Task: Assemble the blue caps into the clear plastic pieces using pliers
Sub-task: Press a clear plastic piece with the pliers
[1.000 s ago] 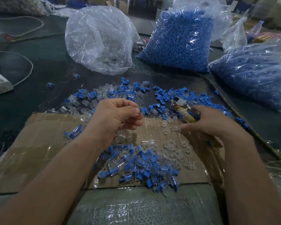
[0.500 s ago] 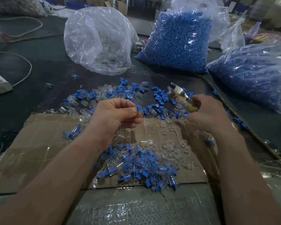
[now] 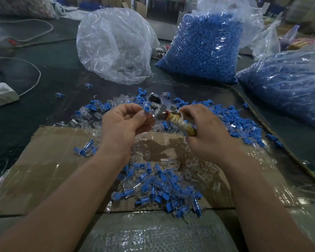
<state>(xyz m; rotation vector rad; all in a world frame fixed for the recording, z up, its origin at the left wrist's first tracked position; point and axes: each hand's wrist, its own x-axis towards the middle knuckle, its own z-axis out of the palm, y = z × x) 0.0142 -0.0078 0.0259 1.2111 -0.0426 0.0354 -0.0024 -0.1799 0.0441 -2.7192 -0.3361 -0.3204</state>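
**Item: blue cap** (image 3: 146,109). It is above the far edge of the cardboard sheet (image 3: 44,160), pinched between the thumb and fingers (image 3: 141,116) of my left hand (image 3: 124,124). I cannot tell whether a clear piece sits under it inside my grip.

**Item: pliers** (image 3: 162,106). My right hand (image 3: 205,131) grips the wrapped handles, fingers curled round them. The head is just beside the cap, above the same far edge. The jaws look parted, so I judge this cap not yet pressed home.

**Done:** a heap of assembled pieces (image 3: 162,188), blue in clear, lies at the near edge of the cardboard sheet.

**Left:**
- Loose clear pieces (image 3: 195,164) lie on the sheet's right half.
- Loose blue caps (image 3: 240,117) and more clear ones are spread on the tabletop (image 3: 44,73) just beyond the sheet's far edge.
- A full bag of blue caps (image 3: 202,48), a second blue-filled bag (image 3: 289,84) and a bag of clear pieces (image 3: 115,46) stand well beyond the sheet.

Against that stock I judge the job barely begun.

**Change:**
- Half a second ago my right hand held the pliers over the right end of the sheet's far edge, apart from my left hand. Now the head has come across to meet the cap.
- My left hand has lifted from over the sheet toward its far edge.
- The heaps lie as they did.
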